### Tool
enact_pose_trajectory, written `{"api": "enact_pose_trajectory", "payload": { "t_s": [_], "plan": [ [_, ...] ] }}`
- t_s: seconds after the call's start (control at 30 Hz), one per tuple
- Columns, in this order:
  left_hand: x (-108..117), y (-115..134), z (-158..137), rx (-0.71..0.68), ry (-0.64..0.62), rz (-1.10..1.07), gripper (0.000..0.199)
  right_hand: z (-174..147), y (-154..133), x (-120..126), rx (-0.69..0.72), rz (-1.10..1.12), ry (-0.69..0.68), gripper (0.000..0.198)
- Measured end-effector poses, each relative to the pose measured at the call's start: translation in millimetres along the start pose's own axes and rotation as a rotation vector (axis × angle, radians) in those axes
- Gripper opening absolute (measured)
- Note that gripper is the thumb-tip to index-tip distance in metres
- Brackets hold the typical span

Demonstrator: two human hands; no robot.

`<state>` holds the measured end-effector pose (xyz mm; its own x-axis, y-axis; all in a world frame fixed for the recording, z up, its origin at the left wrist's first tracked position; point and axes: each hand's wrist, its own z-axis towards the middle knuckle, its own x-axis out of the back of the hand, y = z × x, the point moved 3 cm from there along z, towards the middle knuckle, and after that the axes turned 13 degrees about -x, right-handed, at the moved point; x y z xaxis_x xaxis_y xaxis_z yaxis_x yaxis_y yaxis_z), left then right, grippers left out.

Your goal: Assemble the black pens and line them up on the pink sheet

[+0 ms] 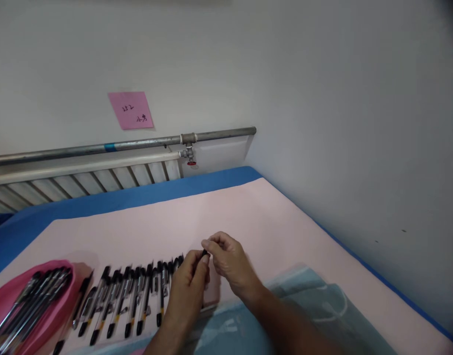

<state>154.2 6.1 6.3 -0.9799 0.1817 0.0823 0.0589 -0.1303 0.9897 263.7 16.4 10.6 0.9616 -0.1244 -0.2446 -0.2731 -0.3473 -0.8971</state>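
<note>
My left hand [191, 281] is closed around a small black piece [204, 253], apparently the end of a pen; most of it is hidden by the fingers. Touching its upper end, my right hand [228, 259] pinches with thumb and forefinger, and what lies inside that pinch is hidden. To the left of my hands, several clear pens [132, 301] with black ends lie side by side on the pink mat [167, 217]. More pens [37, 301] fill a pink basin [69, 276] at the lower left.
Light blue fabric [307, 291] lies along the near edge, under my forearms. A blue cloth [196, 185] borders the mat. Behind it are a radiator [82, 182] and a metal pipe [148, 143] with a valve [190, 154]. A white wall [359, 123] stands at the right.
</note>
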Motion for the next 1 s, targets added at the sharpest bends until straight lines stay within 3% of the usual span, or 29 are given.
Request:
{"api": "enact_pose_trajectory", "payload": {
  "t_s": [0.2, 0.37, 0.53, 0.7, 0.9, 1.0],
  "plan": [
    [-2.3, -7.8, -0.5, 0.069, -0.044, -0.046, 0.03, -1.3, -1.3, -3.0, -0.072, 0.053, -0.095, 0.016],
    [-2.1, -6.6, 0.2, 0.006, -0.054, -0.017, 0.03, -1.3, -2.2, -0.4, -0.005, -0.01, 0.008, 0.018],
    [-2.1, -7.6, 1.4, 0.051, -0.056, -0.066, 0.03, -3.0, -2.2, -3.8, -0.079, 0.061, -0.096, 0.018],
    [-2.3, -9.3, 1.5, 0.048, -0.075, -0.04, 0.03, -1.8, -1.4, -0.8, -0.043, -0.017, 0.007, 0.017],
    [-4.2, -10.6, 2.9, 0.081, -0.089, -0.088, 0.03, -3.3, -2.9, -2.3, -0.11, 0.039, -0.1, 0.018],
    [-3.5, -10.4, 2.4, 0.07, -0.089, -0.068, 0.03, -2.1, -1.5, -0.2, -0.068, -0.013, -0.022, 0.018]
  ]
}}
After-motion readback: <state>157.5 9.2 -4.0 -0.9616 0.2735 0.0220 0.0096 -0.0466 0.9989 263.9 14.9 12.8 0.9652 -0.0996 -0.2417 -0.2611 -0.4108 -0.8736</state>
